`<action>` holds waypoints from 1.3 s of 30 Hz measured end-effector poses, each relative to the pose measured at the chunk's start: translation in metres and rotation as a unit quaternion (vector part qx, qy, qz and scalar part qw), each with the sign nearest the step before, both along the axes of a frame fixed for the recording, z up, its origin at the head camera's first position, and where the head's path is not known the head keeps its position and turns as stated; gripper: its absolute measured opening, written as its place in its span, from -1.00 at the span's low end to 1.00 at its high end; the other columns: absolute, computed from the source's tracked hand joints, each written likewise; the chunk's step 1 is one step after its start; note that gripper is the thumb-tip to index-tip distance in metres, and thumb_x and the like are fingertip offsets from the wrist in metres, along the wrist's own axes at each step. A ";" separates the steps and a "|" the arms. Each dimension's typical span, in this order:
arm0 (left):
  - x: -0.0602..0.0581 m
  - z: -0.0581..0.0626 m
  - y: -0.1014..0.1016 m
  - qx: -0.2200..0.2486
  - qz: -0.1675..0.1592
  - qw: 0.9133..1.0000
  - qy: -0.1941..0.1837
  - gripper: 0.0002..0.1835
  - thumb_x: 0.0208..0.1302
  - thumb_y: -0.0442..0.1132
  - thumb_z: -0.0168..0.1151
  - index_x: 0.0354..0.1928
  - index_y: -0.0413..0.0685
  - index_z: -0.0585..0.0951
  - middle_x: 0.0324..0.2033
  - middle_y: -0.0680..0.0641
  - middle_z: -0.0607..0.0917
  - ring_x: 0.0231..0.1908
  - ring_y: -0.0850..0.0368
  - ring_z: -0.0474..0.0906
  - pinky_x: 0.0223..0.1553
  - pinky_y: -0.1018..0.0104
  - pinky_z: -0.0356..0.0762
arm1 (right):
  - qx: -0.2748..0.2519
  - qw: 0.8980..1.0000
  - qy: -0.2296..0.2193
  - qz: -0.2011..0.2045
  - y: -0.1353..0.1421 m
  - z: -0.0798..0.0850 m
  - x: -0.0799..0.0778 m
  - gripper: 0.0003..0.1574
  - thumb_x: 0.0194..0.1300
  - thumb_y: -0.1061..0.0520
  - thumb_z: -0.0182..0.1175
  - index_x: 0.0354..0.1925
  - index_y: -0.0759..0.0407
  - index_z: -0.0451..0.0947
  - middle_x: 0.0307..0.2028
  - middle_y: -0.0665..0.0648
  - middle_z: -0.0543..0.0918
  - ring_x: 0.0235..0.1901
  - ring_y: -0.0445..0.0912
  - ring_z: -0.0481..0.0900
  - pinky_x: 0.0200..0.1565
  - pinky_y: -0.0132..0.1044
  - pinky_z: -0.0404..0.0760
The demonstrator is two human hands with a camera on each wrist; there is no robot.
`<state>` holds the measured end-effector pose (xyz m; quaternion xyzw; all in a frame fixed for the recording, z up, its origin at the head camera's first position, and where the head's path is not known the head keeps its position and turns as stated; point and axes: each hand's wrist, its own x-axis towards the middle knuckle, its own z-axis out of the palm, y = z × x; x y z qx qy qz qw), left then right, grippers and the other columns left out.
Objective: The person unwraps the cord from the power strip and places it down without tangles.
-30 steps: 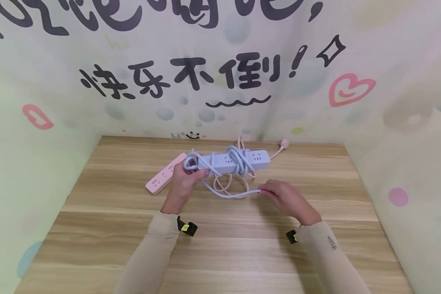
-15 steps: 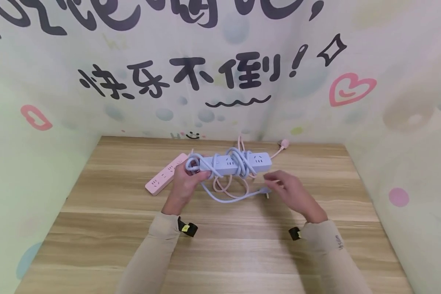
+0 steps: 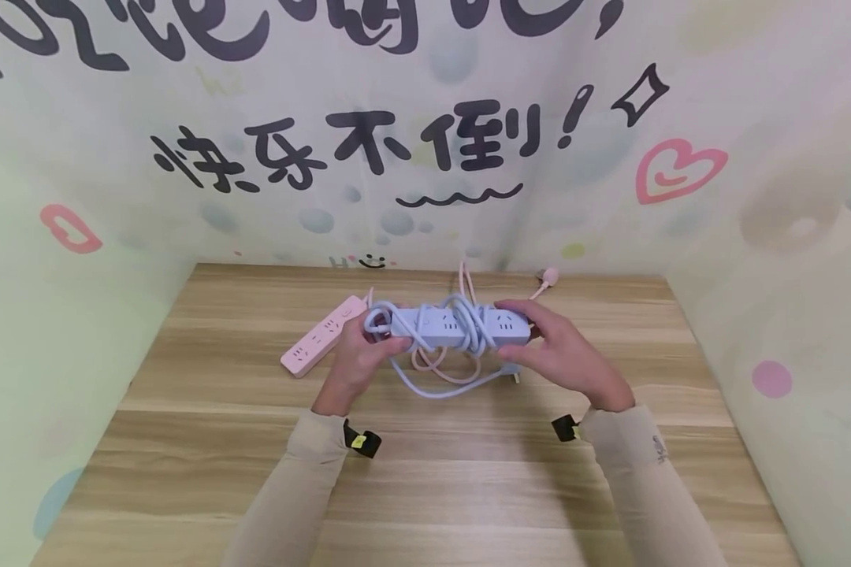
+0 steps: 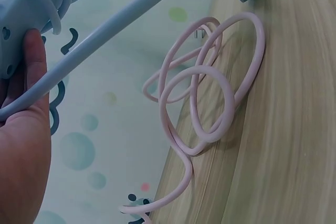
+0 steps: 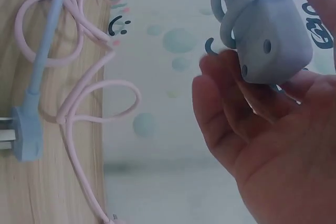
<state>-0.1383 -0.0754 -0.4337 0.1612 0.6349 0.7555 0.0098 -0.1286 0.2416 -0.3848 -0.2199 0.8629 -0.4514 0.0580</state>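
A light-blue power strip (image 3: 508, 326) is held above the table, its own blue cord (image 4: 100, 38) wound around it in several loops. My left hand (image 3: 358, 356) grips its left end, with the thumb along the front side. At the other end, my right hand (image 3: 566, 350) holds the strip between thumb and fingers; the right wrist view shows those fingers curving behind the end (image 5: 275, 51). A free length of the blue cord hangs in front, ending in a blue plug (image 5: 27, 132) with metal prongs. In the head view, my right thumb partly covers that plug.
A pink power strip (image 3: 321, 337) lies slanted on the wooden table (image 3: 425, 480), left of the blue one. Its pink cord (image 4: 228, 93) lies in loose loops behind and below, with a pink plug (image 3: 550, 276) at the back right. Printed walls surround the table on three sides.
My right hand has let go of the blue cord's plug end and moved up to take the strip's right end. The strip has shifted slightly right and down; my left hand keeps its grip.
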 end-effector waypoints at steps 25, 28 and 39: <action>-0.005 0.001 -0.003 -0.085 -0.044 0.995 -0.035 -0.35 0.15 -0.44 0.39 0.31 -0.19 0.42 0.05 -0.07 0.62 -0.02 0.23 0.60 0.01 0.46 0.66 | 0.045 0.999 -0.011 0.001 0.015 -0.009 0.008 -0.36 0.38 -0.06 0.33 0.36 0.00 0.48 0.05 0.03 0.69 -0.11 -0.08 0.59 -0.09 -0.33 0.63; -0.004 0.001 -0.006 0.038 -0.079 0.995 -0.041 -0.51 0.24 -0.52 0.12 0.20 -0.10 0.37 -0.15 0.05 0.53 -0.25 0.26 0.49 -0.21 0.52 0.51 | 0.042 0.999 -0.007 -0.009 0.019 -0.011 0.008 -0.36 0.39 -0.05 0.33 0.37 0.00 0.48 0.09 0.04 0.69 -0.10 -0.10 0.60 -0.08 -0.35 0.64; -0.002 0.010 -0.004 0.136 -0.063 0.988 -0.022 -0.78 0.58 -0.14 0.02 -0.29 0.01 0.51 -0.49 0.07 0.32 -0.46 0.21 0.22 -0.36 0.47 0.23 | 0.053 0.998 -0.014 -0.012 0.026 -0.016 0.009 -0.38 0.40 -0.13 0.30 0.35 -0.06 0.49 0.13 0.01 0.68 -0.03 -0.15 0.61 -0.01 -0.45 0.60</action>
